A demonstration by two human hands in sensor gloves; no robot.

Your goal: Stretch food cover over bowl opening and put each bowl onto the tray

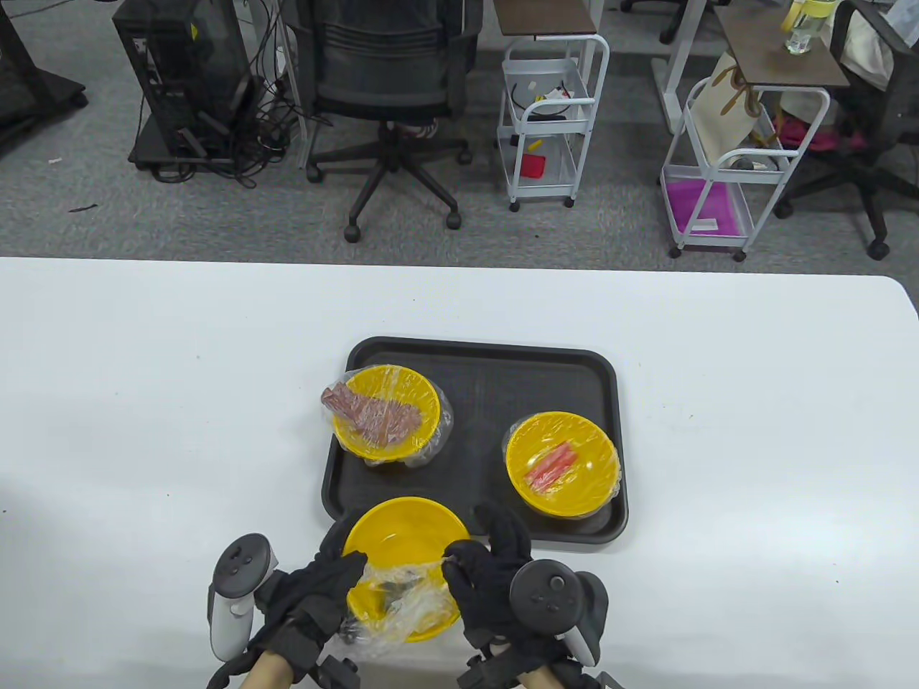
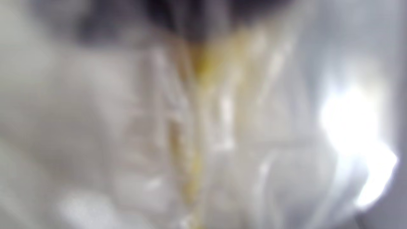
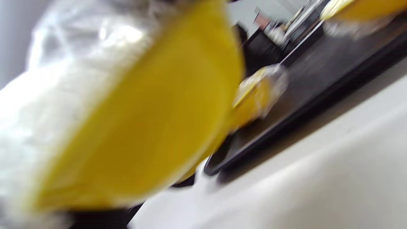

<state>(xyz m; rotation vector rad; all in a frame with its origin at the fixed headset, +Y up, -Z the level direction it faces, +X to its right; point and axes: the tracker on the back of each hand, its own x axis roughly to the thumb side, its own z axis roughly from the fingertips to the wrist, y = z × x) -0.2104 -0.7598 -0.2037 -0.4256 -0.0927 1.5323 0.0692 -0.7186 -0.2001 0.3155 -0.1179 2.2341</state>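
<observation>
Both grips pinch food cover [image 1: 402, 599] | bowl [image 1: 406, 535] overlapping tray [image 1: 546, 380] edge

Both hands wear bulky black sensor gloves. The left hand [image 1: 316, 585] carries a light grey tracker [image 1: 233, 592] with a dark round face and buttons. The right hand [image 1: 488, 574] carries a dark grey tracker [image 1: 556, 599]. Black fittings sit at both wrists.

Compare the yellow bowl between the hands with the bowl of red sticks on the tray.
The near bowl is only partly under its food cover; the red-stick bowl is fully wrapped. The near bowl overlaps the tray's front edge, held by both hands; the red-stick bowl sits inside, untouched. Both are yellow.
</observation>
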